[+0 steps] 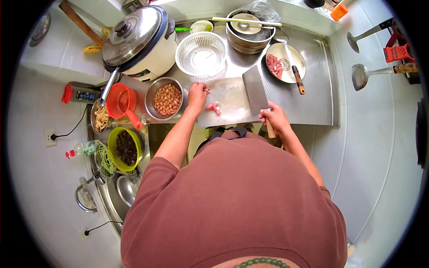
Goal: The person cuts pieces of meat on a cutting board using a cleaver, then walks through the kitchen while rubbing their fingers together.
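While your right hand [276, 119] grips the cleaver [256, 91] | left hand [196, 95] pinches a meat scrap [208, 90], board [229, 97] left | slick meat could slip, risking a cut.

So the bare left hand [197, 94] is reaching out a bit further than the bare right hand [275, 117], fingers bent and bunched together at the tips, back of the hand facing up. Right one's curled into a closed grip, nearer the body. Both bare forearms, left [179, 134] and right [304, 154], angle forward and inward, hands well apart. Left elbow looks slightly bent, tbh.
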The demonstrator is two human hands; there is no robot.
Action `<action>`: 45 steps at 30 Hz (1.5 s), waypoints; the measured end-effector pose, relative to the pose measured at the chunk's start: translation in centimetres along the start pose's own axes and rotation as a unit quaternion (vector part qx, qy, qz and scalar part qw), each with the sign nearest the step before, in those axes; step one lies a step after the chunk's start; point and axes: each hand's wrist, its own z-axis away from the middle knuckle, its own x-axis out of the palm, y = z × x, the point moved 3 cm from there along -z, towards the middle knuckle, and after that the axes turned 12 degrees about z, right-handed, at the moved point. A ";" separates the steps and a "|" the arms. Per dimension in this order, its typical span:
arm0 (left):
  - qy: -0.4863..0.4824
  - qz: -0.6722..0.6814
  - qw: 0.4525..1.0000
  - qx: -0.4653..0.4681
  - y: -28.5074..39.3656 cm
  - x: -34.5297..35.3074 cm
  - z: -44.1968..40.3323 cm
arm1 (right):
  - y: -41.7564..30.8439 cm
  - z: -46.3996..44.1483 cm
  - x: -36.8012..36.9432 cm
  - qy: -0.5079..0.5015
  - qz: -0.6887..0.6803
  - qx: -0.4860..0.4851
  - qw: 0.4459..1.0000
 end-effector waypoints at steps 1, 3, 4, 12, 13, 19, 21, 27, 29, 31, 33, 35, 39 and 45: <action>-0.004 -0.001 1.000 0.004 -0.1 0.0 0.0 | 0.0 0.0 0.0 0.001 0.000 -0.001 1.000; -0.011 0.012 1.000 -0.012 -0.4 0.0 -0.2 | 0.3 0.0 0.0 0.008 -0.003 0.002 1.000; -0.013 0.027 0.999 -0.033 -0.6 0.0 -0.5 | 0.5 0.0 0.0 0.011 -0.005 0.004 1.000; -0.019 -0.013 0.995 0.101 3.4 -1.7 1.9 | 0.9 0.0 -0.2 0.012 -0.016 0.002 1.000; -0.040 -0.011 0.994 0.103 3.1 -1.3 2.4 | 0.9 0.0 -0.2 0.014 -0.016 0.003 1.000; -0.188 0.067 0.977 0.079 3.4 0.9 4.8 | 0.8 -0.2 -0.1 0.005 0.004 0.005 1.000; -0.146 -0.035 0.966 0.212 4.1 0.9 5.3 | 0.7 -0.1 0.0 0.001 0.005 0.005 1.000; -0.120 -0.040 0.967 0.219 4.1 1.2 4.1 | 0.6 0.0 0.3 0.017 -0.006 0.012 1.000; -0.092 -0.015 0.977 0.194 4.2 1.3 3.5 | 0.5 0.2 0.3 0.021 -0.013 0.011 1.000; -0.085 0.016 0.984 0.156 5.4 1.0 3.0 | 0.5 0.2 0.2 0.011 -0.015 0.007 1.000; -0.099 0.051 0.988 0.108 6.6 0.8 2.4 | 0.8 0.0 0.0 0.000 -0.016 0.010 1.000; -0.120 0.116 0.986 -0.004 6.7 1.3 1.9 | 1.1 0.0 -0.2 -0.005 -0.017 0.009 1.000; -0.117 0.244 0.956 -0.115 5.0 4.1 0.7 | 0.8 0.7 -0.5 -0.002 -0.023 0.004 1.000; -0.131 0.376 0.880 -0.258 5.6 6.8 0.7 | 1.4 1.1 -1.1 0.011 -0.036 0.007 0.999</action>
